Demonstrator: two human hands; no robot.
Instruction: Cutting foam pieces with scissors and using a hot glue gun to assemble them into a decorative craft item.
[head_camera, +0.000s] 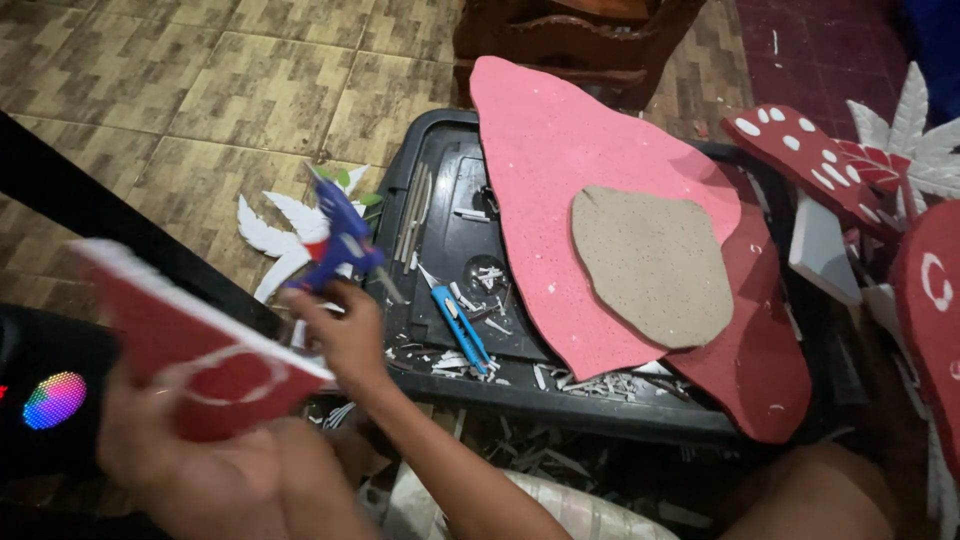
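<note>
1. My right hand (345, 335) is closed around the grip of a blue glue gun (340, 235), whose body rises above the fist with its nozzle end tilted up and to the left.
2. My left hand (150, 440) sits low and close to the camera, blurred; its fingers grip the underside of a red foam piece (195, 350) with a white edge and a white ring drawn on its face. That piece lies just left of my right hand.
3. Just right of my right hand, a blue cutter (462, 328) lies on a black tray (600, 410) among white foam scraps.
4. Further right on the tray rests a large pink foam sheet (560, 180), with a grey-brown foam shape (650, 265) lying on top of it and a dark red sheet (750, 370) beneath.
5. Above and behind the glue gun, white foam leaves (270, 235) lie on the tiled floor (250, 80).
6. Far right stands a red mushroom cap with white dots (810, 155).
</note>
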